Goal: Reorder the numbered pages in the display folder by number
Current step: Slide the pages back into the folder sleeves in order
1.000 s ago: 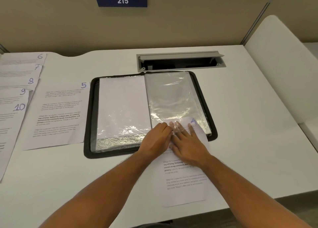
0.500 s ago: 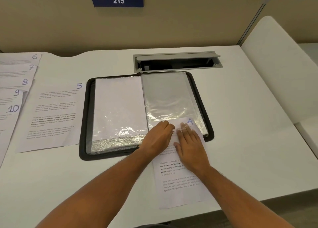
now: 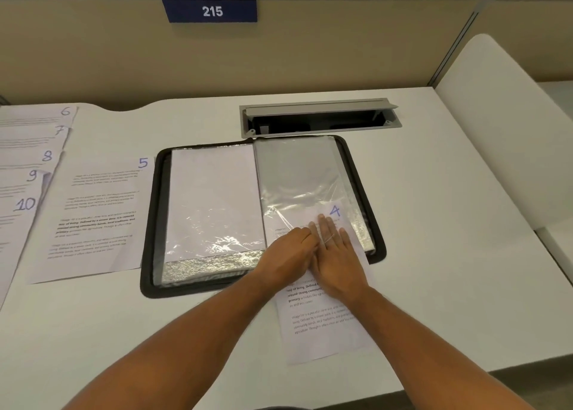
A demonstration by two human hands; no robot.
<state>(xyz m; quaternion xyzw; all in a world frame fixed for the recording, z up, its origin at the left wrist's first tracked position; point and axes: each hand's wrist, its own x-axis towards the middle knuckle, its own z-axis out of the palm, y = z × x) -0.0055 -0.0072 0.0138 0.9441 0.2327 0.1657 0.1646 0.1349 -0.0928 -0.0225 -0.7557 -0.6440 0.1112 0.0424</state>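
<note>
The black-rimmed display folder [image 3: 151, 223] lies open on the white desk. Its left sleeve [image 3: 214, 199] holds a blank white sheet. Page 4 [image 3: 324, 326] lies partly inside the clear right sleeve [image 3: 297, 174], its top with the blue "4" under the plastic and its lower half sticking out over the desk toward me. My left hand [image 3: 285, 254] has its fingers curled at the sleeve's lower opening and pinches the plastic edge. My right hand [image 3: 338, 261] lies flat on page 4, fingers straight, fingertips under the plastic.
Page 5 [image 3: 96, 217] lies just left of the folder. Pages 6 to 10 [image 3: 28, 161] are fanned out at the far left edge. An open cable box [image 3: 319, 118] sits behind the folder. A white seat back [image 3: 496, 137] stands at the right.
Page 4 has slid further up into the right sleeve, and my right hand has moved forward with it. My left hand stays at the sleeve's opening.
</note>
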